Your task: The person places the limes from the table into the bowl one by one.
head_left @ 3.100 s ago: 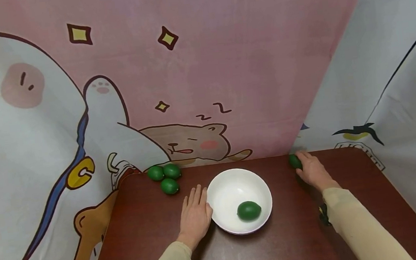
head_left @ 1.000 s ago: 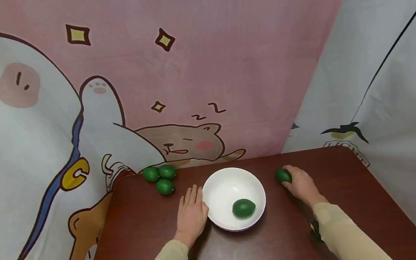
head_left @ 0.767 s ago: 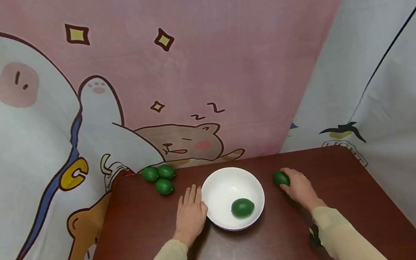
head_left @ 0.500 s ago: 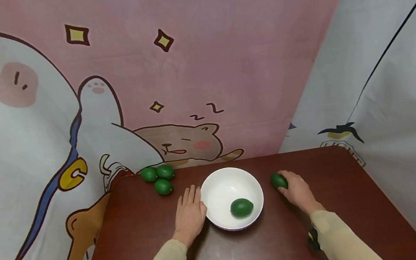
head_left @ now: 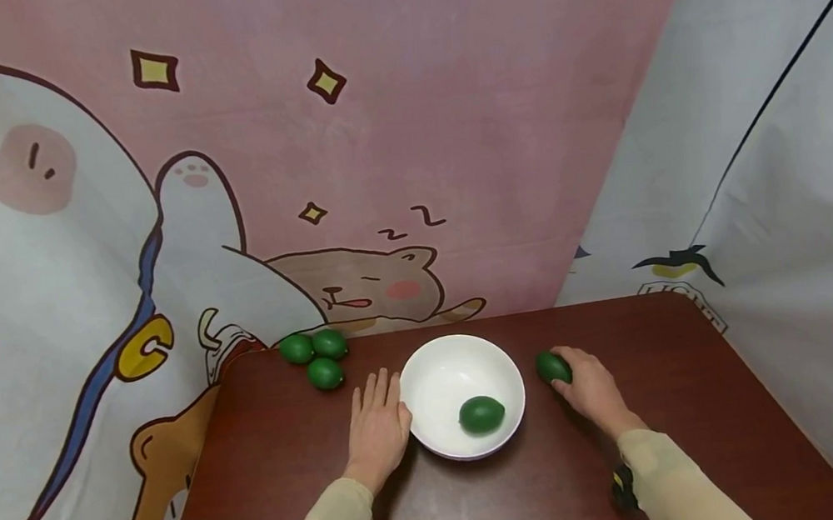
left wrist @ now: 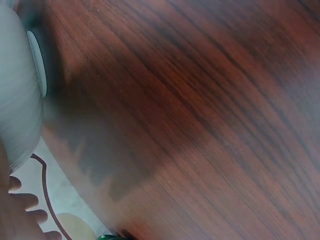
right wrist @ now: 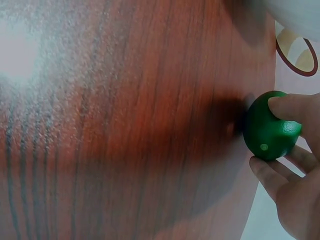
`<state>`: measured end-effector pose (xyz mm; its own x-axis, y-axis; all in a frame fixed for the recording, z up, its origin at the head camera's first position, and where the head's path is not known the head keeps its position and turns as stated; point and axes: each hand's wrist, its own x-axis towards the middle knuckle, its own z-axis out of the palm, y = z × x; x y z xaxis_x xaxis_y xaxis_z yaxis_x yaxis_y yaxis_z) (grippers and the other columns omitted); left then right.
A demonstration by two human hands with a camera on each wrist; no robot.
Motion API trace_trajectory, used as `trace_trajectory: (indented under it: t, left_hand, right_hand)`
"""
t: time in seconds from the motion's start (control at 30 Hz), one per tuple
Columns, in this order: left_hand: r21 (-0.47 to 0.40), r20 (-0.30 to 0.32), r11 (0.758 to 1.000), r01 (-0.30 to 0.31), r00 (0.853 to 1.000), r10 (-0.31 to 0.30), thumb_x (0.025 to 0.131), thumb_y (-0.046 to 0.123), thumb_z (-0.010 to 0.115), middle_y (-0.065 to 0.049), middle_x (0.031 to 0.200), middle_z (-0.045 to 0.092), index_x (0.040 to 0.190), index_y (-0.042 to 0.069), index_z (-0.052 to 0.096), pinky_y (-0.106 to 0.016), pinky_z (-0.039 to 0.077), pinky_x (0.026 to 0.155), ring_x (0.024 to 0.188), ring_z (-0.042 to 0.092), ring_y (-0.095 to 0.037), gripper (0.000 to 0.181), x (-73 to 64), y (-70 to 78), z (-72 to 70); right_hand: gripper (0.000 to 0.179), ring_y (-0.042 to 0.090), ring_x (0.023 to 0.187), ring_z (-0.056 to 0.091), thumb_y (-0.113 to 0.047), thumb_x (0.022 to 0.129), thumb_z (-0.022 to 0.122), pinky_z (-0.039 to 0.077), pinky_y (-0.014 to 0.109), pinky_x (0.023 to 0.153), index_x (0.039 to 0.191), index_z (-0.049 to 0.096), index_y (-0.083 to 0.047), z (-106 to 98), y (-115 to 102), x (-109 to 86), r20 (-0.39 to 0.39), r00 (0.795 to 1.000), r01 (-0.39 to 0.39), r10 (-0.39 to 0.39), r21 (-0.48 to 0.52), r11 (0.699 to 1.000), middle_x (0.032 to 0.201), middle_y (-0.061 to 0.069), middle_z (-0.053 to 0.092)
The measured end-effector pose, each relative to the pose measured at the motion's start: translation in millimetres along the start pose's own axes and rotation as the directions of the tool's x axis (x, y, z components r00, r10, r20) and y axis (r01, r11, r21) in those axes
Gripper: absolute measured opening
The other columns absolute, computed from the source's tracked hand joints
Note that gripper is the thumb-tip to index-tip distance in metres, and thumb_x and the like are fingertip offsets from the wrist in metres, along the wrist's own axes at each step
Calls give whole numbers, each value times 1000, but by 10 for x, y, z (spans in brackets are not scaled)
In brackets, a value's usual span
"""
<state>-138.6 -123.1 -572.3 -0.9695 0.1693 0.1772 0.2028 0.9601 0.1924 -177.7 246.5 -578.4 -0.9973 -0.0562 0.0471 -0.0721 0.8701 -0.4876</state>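
Note:
My right hand point(head_left: 590, 387) grips a green lime point(head_left: 553, 367) just right of the white bowl point(head_left: 426, 364); in the right wrist view, thumb and fingers pinch the lime point(right wrist: 267, 125) from opposite sides, close over the table. A second lime point(head_left: 482, 414) lies inside the bowl, toward its near right side. Against the bowl's left side rests my left hand point(head_left: 376, 427), fingers straight and pointing away from me. The left wrist view catches the bowl's wall point(left wrist: 17, 90) and some fingertips point(left wrist: 25, 201) at its left edge.
Three more limes point(head_left: 324, 373) sit clustered at the table's back left corner. The dark red wooden table point(head_left: 478, 509) meets a cartoon-printed cloth point(head_left: 467, 163) along its back edge. Another pale cloth point(head_left: 781, 216) hangs at the right.
From the back right of the table, my right hand has brought the gripped lime left and nearer to the bowl. The left hand stays at the bowl; the view has shifted slightly.

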Motion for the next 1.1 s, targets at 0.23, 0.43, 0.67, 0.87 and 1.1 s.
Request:
trace_trajectory:
  t: [0.23,0.43,0.67,0.87,1.1]
  left_hand:
    - [9,-1,1000,-1,1000,1,107,28,43,-13,162,41,158,10,44,-59,24,122,151,36,-34,54,-6,-12,4]
    - [19,7,1000,4,1000,-4,107,29,43,-13,164,38,158,10,43,-59,23,123,153,33,-34,55,-11,-7,4]
    - [27,7,1000,-3,1000,2,107,29,43,-13,165,37,159,11,42,-58,21,124,154,31,-33,55,-17,-9,18]
    - [30,9,1000,-3,1000,2,107,29,42,-12,166,36,159,11,42,-57,19,125,155,29,-32,55,-18,-12,33]
    - [29,14,1000,2,1000,-3,107,30,42,-12,166,35,159,11,41,-57,18,125,156,27,-32,55,-9,-10,33]
  right_hand:
    - [54,48,116,58,-11,88,80,50,64,90,137,59,-2,27,-22,-33,-14,1000,18,-18,1,1000,136,29,59]
    - [54,47,113,61,-9,85,82,51,63,89,134,61,-1,37,-54,-94,-36,997,72,-73,-25,997,132,28,62]
    - [55,46,112,62,-8,83,84,51,62,90,133,63,0,40,-40,-146,-50,990,129,-130,-19,991,130,27,64]
    - [55,46,115,61,-7,83,83,51,63,91,134,63,-1,6,-35,-149,-56,989,137,-137,11,990,133,26,63]
    - [56,46,118,60,-8,84,83,51,64,93,136,61,-1,-59,-65,-101,-76,986,149,-147,18,989,135,26,61]
